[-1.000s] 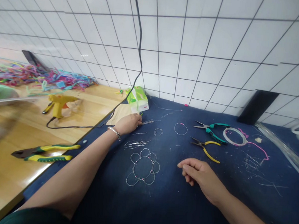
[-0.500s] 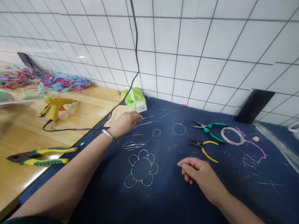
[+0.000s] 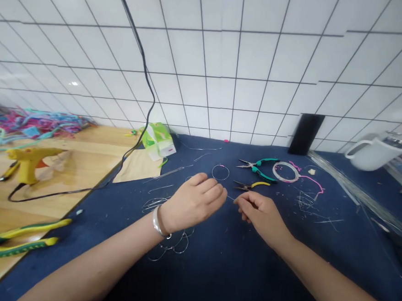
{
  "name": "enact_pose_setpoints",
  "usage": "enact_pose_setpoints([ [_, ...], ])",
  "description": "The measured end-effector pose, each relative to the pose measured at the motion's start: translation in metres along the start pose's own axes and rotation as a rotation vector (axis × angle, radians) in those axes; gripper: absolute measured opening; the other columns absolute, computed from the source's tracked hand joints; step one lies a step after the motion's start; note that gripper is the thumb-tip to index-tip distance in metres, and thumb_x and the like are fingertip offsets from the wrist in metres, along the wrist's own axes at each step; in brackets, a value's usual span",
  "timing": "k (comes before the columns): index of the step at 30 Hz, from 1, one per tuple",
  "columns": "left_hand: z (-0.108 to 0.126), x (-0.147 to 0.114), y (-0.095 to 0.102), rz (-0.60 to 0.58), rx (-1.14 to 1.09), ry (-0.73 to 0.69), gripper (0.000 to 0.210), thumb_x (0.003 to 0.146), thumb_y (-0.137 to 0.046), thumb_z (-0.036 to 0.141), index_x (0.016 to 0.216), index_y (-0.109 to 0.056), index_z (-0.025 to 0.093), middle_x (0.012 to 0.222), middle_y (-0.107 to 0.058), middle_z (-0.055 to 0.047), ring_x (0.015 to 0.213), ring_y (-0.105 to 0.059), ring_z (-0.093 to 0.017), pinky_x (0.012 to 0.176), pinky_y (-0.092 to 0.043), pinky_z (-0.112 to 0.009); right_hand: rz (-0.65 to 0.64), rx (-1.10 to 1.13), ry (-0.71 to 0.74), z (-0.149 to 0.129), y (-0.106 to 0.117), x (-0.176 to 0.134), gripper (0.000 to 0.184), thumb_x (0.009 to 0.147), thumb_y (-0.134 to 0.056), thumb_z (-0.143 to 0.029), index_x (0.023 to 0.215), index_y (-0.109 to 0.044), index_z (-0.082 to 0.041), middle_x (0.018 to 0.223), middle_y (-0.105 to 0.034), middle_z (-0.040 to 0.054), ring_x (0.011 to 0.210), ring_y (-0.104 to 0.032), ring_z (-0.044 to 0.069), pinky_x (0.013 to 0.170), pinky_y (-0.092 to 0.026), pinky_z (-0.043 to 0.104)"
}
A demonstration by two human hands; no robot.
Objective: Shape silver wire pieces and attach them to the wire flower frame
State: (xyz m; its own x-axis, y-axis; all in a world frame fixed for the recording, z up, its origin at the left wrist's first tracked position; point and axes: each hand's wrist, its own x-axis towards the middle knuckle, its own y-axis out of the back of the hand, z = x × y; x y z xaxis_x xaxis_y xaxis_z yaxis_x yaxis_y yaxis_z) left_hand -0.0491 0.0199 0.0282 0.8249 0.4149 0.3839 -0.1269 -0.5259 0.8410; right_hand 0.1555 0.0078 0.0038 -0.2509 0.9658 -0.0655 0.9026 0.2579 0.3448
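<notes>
My left hand (image 3: pixel 197 200), with a silver bangle at the wrist, is closed over the middle of the blue cloth. A short thin wire (image 3: pixel 230 198) spans the small gap from it to my right hand (image 3: pixel 263 217), whose thumb and forefinger pinch its other end. Under the left wrist lies a wire flower (image 3: pixel 180 251) of looped petals, mostly covered by the hand and forearm. Past the hands sits a round wire ring (image 3: pixel 220 179) with pink beads. Several loose wire pieces (image 3: pixel 152 204) lie left of my left hand.
Teal-handled pliers (image 3: pixel 266 174) and yellow-handled pliers (image 3: pixel 260 184) lie beyond my right hand, near a clear ring-shaped spool (image 3: pixel 284 179). At left are a yellow glue gun (image 3: pixel 28 163), large pliers (image 3: pixel 25 243) and a black cord (image 3: pixel 81 190). A white mug (image 3: pixel 372 155) stands far right.
My left hand has come from the loose wires near the green packet toward my right hand, bringing a wire now held between both. The view has turned right.
</notes>
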Motion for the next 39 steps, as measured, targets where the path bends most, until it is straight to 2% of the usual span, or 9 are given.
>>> enact_pose_setpoints([
  [4,-0.015,0.012,-0.003,-0.052,-0.105,0.089,0.021,0.089,-0.04,0.013,0.102,-0.056,0.017,0.089,-0.061,-0.006,0.084,-0.053,-0.018,0.074,-0.039,-0.035,0.092,-0.053,0.027,-0.001,0.009,0.002,0.017,0.083,-0.047,-0.031,0.076,-0.058,-0.02,0.061,-0.052,-0.004,0.054,-0.049,0.009,0.052,-0.039,0.021],
  [9,-0.031,0.012,-0.014,-0.065,-0.325,0.242,0.021,0.086,-0.04,0.009,0.094,-0.058,0.017,0.089,-0.06,-0.005,0.085,-0.054,-0.018,0.072,-0.04,-0.032,0.095,-0.084,0.042,0.001,0.018,0.008,0.018,0.084,-0.046,-0.031,0.076,-0.058,-0.021,0.064,-0.053,-0.0039,0.056,-0.051,0.01,0.053,-0.039,0.022],
  [15,-0.015,0.008,-0.016,-0.108,-0.407,0.229,0.025,0.089,-0.042,0.02,0.11,-0.054,0.017,0.098,-0.06,-0.007,0.089,-0.054,-0.019,0.076,-0.039,-0.035,0.147,-0.279,0.147,0.005,0.013,0.009,0.016,0.083,-0.047,-0.024,0.071,-0.057,-0.02,0.064,-0.054,-0.0033,0.061,-0.051,0.011,0.058,-0.038,0.023],
  [21,-0.006,0.008,-0.013,-0.158,-0.348,0.212,0.028,0.085,-0.038,0.008,0.096,-0.061,0.019,0.072,-0.057,-0.002,0.07,-0.051,-0.016,0.068,-0.036,-0.033,0.091,-0.338,0.222,0.007,0.007,0.009,0.015,0.082,-0.048,-0.018,0.074,-0.06,-0.02,0.068,-0.058,-0.0027,0.064,-0.053,0.011,0.061,-0.039,0.023],
  [27,-0.002,0.008,-0.008,-0.163,-0.302,0.237,0.026,0.082,-0.04,0.007,0.092,-0.061,0.018,0.069,-0.056,-0.002,0.066,-0.05,-0.016,0.068,-0.036,-0.034,0.149,-0.462,0.325,0.015,0.009,0.013,0.014,0.08,-0.05,-0.013,0.077,-0.061,-0.02,0.071,-0.06,-0.0024,0.067,-0.055,0.011,0.064,-0.041,0.023],
  [31,0.005,0.009,-0.007,-0.161,-0.387,0.3,0.026,0.082,-0.04,0.007,0.09,-0.062,0.017,0.069,-0.059,-0.003,0.065,-0.052,-0.016,0.068,-0.037,-0.034,0.179,-0.646,0.456,0.021,0.011,0.014,0.016,0.082,-0.047,-0.012,0.084,-0.062,-0.018,0.078,-0.061,0.0022,0.075,-0.057,0.014,0.07,-0.044,0.026],
  [33,0.009,0.009,-0.008,-0.148,-0.512,0.391,0.023,0.082,-0.041,0.01,0.087,-0.062,0.017,0.069,-0.061,-0.003,0.066,-0.055,-0.016,0.068,-0.039,-0.033,0.203,-0.763,0.554,0.023,0.013,0.013,0.018,0.084,-0.044,-0.013,0.088,-0.061,-0.015,0.081,-0.062,0.0056,0.08,-0.057,0.017,0.074,-0.044,0.029],
  [35,0.013,0.01,-0.009,-0.143,-0.732,0.532,0.02,0.083,-0.043,0.014,0.083,-0.063,0.018,0.07,-0.062,-0.002,0.066,-0.057,-0.016,0.066,-0.041,-0.031,0.24,-0.857,0.641,0.023,0.016,0.013,0.018,0.085,-0.043,-0.013,0.089,-0.061,-0.014,0.082,-0.062,0.0078,0.083,-0.056,0.019,0.078,-0.044,0.031],
  [39,0.032,0.016,-0.01,-0.156,-1.473,0.887,0.014,0.082,-0.049,0.022,0.076,-0.059,0.015,0.069,-0.063,-0.002,0.061,-0.06,-0.013,0.059,-0.045,-0.026,0.329,-0.941,0.724,0.017,0.021,0.009,0.016,0.084,-0.045,-0.012,0.086,-0.061,-0.013,0.078,-0.06,0.0082,0.081,-0.056,0.019,0.074,-0.044,0.031],
])
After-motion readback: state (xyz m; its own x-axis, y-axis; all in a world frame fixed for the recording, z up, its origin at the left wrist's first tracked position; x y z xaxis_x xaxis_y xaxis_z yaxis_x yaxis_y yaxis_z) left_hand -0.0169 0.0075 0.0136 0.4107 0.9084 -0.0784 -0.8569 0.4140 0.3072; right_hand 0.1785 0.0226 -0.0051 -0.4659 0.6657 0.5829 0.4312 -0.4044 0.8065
